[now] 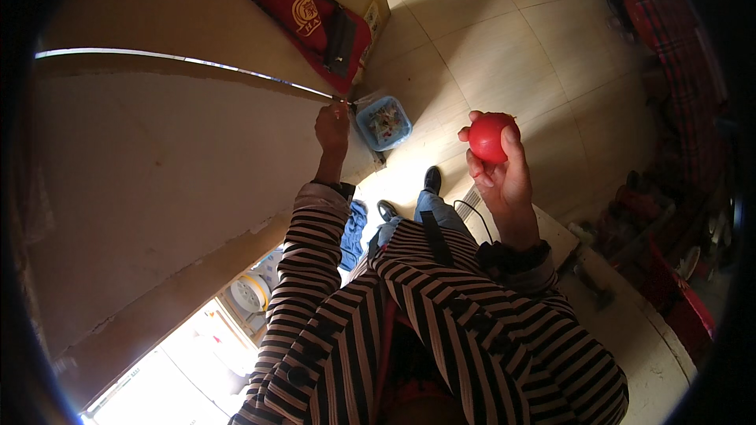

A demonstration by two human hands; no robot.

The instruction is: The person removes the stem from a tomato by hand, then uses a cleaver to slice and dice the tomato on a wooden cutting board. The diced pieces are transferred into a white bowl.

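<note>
My right hand [509, 189] holds up a smooth, round red fruit [491, 138], with the thumb on one side and the fingers around the other. It looks like a tomato, though an apple cannot be ruled out. Further left, my left hand [333, 128] is curled beside the end of a pale wall [177, 136]. Whether anything is inside those fingers cannot be made out. Just right of that hand, a light blue plastic bin [384, 124] with a liner and bits of rubbish in it stands on the floor.
A red fabric bag [295, 9] with printing hangs beyond my left hand. Tiled floor [496, 59] stretches ahead. At lower right is a pale cabinet top [632, 330], with cluttered items and a red plaid cloth [679, 71] along the right. Blue cloth [353, 236] lies near my feet.
</note>
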